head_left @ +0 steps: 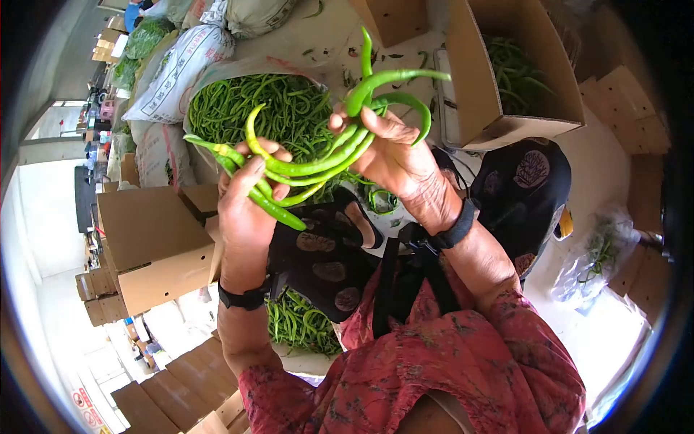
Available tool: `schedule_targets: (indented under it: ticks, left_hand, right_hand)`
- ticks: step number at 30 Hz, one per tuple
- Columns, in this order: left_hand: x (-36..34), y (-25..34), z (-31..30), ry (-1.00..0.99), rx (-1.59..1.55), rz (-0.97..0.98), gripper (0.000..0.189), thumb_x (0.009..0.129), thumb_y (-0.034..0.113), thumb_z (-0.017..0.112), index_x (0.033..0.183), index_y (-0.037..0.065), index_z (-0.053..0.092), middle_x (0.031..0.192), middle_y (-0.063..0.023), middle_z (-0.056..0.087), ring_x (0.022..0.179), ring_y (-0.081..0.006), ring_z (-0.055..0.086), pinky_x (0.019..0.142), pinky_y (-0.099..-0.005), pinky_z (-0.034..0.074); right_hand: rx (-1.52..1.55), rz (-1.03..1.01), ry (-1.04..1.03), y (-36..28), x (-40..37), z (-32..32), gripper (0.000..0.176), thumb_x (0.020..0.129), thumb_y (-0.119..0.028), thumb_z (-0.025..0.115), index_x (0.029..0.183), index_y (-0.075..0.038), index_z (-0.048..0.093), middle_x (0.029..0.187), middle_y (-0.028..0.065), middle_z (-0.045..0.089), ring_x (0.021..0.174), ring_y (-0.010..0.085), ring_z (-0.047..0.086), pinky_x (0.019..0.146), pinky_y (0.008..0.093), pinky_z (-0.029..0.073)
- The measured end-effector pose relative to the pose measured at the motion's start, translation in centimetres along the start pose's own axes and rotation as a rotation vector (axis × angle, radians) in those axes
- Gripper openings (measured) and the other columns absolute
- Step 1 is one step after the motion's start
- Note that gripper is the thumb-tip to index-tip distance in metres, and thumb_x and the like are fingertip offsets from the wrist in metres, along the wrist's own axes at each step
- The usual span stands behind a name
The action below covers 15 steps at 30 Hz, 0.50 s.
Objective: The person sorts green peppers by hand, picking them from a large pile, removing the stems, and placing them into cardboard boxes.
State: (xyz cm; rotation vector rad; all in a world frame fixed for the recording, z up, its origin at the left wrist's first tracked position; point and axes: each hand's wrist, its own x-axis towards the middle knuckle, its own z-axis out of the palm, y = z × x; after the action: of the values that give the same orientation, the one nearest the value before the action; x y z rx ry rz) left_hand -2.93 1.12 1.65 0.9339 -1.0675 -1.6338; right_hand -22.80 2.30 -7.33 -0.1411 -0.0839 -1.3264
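Several long green peppers [311,170] stretch between my two hands. My left hand [249,188] pinches some of them near their left ends, one with a yellowish tip curving upward. Closed around the other ends is my right hand [394,152], with curved peppers sticking out above and to the right of its fingers. Behind the hands, a large open sack [238,66] is full of thin green peppers [253,108]. More peppers [300,322] lie in a heap below my left forearm.
An open cardboard box [470,79] with green peppers stands at upper right. Another box [159,246] is at left. White filled sacks [177,72] lie at upper left. A clear plastic bag [596,253] with peppers rests on the floor at right.
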Motion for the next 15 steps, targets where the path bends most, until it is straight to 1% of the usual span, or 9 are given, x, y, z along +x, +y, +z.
schedule_targets:
  ticks: [1,2,3,7,9,11,12,14,15]
  left_hand:
    - [-0.1,0.4,0.4,-0.011,-0.062,0.004,0.018,0.089,0.009,0.052,0.104,0.0,0.058,0.098,-0.0166,0.06,0.079,-0.0163,0.055,0.056,-0.0248,0.041]
    - [0.0,0.7,0.4,-0.072,-0.065,-0.027,0.019,0.088,0.012,0.054,0.102,0.0,0.057,0.091,-0.0135,0.056,0.078,-0.0157,0.051,0.054,-0.0243,0.04]
    - [-0.1,0.8,0.3,-0.076,-0.065,-0.028,0.019,0.088,0.012,0.054,0.102,0.0,0.057,0.091,-0.0135,0.056,0.078,-0.0157,0.051,0.054,-0.0243,0.04]
    - [0.0,0.9,0.0,-0.119,-0.218,-0.101,0.016,0.088,0.012,0.054,0.098,0.0,0.056,0.087,-0.0091,0.052,0.082,-0.0144,0.047,0.053,-0.0233,0.038]
    - [0.0,0.8,0.1,-0.041,-0.159,-0.033,0.016,0.088,0.013,0.054,0.098,0.0,0.056,0.087,-0.0073,0.052,0.082,-0.0144,0.047,0.053,-0.0231,0.038]
    - [-0.2,0.8,0.5,-0.016,-0.102,-0.01,0.017,0.09,0.014,0.054,0.099,0.0,0.057,0.089,-0.0072,0.055,0.077,-0.0132,0.048,0.053,-0.0233,0.039]
    - [-0.5,1.0,1.0,0.02,0.018,0.023,0.018,0.091,0.015,0.054,0.101,0.0,0.058,0.09,-0.0082,0.056,0.073,-0.0128,0.048,0.053,-0.0232,0.039]
    - [-0.7,1.0,1.2,0.06,0.14,0.055,0.019,0.092,0.016,0.053,0.102,0.0,0.058,0.092,-0.0091,0.058,0.07,-0.0123,0.049,0.053,-0.0232,0.039]
    - [-0.7,0.8,0.9,0.086,0.144,-0.01,0.02,0.092,0.017,0.054,0.104,0.002,0.057,0.093,-0.0087,0.058,0.067,-0.0102,0.046,0.052,-0.0214,0.036]
  right_hand:
    - [-0.013,0.042,-0.059,-0.1,0.2,0.2,0.035,0.089,-0.019,0.065,0.122,-0.009,0.056,0.111,0.0033,0.059,0.11,0.0192,0.055,0.096,0.0412,0.044]
    - [-0.018,0.0,-0.014,0.2,0.1,0.7,0.033,0.089,-0.018,0.066,0.119,-0.009,0.057,0.113,0.0036,0.059,0.108,0.0188,0.055,0.096,0.0413,0.044]
    - [-0.045,0.002,0.054,0.2,-0.1,1.4,0.029,0.088,-0.018,0.067,0.113,-0.007,0.061,0.104,0.0038,0.063,0.098,0.0177,0.059,0.088,0.0351,0.048]
    - [-0.039,0.028,0.069,0.8,-0.1,1.2,0.031,0.087,-0.022,0.069,0.112,-0.006,0.062,0.1,0.0048,0.065,0.093,0.0182,0.061,0.084,0.0362,0.049]
    - [0.007,0.06,0.051,1.0,-0.1,1.0,0.03,0.086,-0.023,0.07,0.11,-0.006,0.063,0.098,0.0055,0.065,0.091,0.0187,0.062,0.083,0.037,0.05]
    - [0.09,0.071,0.07,1.2,-0.3,0.8,0.028,0.086,-0.023,0.07,0.107,-0.007,0.064,0.095,0.0072,0.067,0.087,0.0202,0.064,0.079,0.0381,0.052]
    - [0.05,0.05,0.05,0.9,-0.2,0.0,0.025,0.086,-0.022,0.07,0.105,-0.008,0.063,0.096,0.0089,0.068,0.087,0.0226,0.065,0.076,0.0398,0.053]
    - [0.119,-0.079,0.068,0.6,0.0,0.1,0.02,0.087,-0.015,0.067,0.105,-0.007,0.062,0.1,0.011,0.066,0.088,0.0244,0.065,0.075,0.038,0.054]
    - [0.148,-0.138,0.104,0.3,0.1,0.2,0.019,0.087,-0.012,0.065,0.105,-0.007,0.061,0.102,0.0117,0.066,0.087,0.0248,0.065,0.075,0.0369,0.054]
